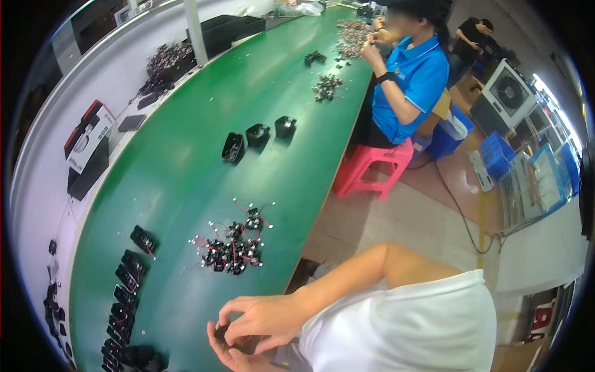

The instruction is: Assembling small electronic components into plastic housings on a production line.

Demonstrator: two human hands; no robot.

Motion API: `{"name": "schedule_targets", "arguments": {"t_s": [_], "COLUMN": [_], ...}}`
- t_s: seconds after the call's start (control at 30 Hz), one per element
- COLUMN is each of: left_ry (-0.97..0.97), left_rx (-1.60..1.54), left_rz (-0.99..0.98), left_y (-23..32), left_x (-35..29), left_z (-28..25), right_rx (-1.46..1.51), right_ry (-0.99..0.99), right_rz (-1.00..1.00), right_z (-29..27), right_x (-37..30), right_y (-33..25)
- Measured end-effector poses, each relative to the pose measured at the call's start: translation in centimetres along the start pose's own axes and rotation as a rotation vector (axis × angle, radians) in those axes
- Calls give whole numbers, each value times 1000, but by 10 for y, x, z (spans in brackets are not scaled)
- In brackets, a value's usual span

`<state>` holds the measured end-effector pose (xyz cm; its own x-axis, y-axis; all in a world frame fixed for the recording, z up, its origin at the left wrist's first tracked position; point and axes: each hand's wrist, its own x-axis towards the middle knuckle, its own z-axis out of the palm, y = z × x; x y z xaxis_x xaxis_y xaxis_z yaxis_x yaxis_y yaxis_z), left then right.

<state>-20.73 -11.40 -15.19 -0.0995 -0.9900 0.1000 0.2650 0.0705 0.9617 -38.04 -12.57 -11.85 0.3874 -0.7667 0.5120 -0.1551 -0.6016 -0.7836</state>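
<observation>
At the table's near edge, my right hand [266, 319] bends its fingers down into a small dark housing [249, 345] with a bit of reddish wire. My left hand [238, 361] cups the same housing from below, its fingers curled round the side. Much of the housing is hidden by the fingers. Beyond my hands lies a loose heap of small black parts with red wires and white connectors [232, 247]. On the left, a row of black housings [123, 297] stretches along the table, some with red wires showing.
Three black containers [258, 134] stand mid-table on the green table [186, 161]. A co-worker in a blue shirt [421, 71] sits on a pink stool [375, 166] at the far right edge, beside piles of small parts [354, 37]. A boxed item [88, 139] leans at the left wall.
</observation>
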Motion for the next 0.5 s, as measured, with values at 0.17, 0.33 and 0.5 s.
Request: {"name": "schedule_targets", "arguments": {"t_s": [0.17,0.33,0.5], "left_ry": [5,-102,319], "left_rx": [-170,-418,415], "left_rz": [-130,-229,147], "left_y": [7,4,15], "left_x": [2,14,5], "left_z": [12,16,-30], "right_rx": [-84,-134,-554], "right_ry": [-143,-319,-223], "right_rz": [-26,37,-120], "right_z": [-24,-56,-86], "right_x": [0,26,129], "right_y": [-1,0,54]}}
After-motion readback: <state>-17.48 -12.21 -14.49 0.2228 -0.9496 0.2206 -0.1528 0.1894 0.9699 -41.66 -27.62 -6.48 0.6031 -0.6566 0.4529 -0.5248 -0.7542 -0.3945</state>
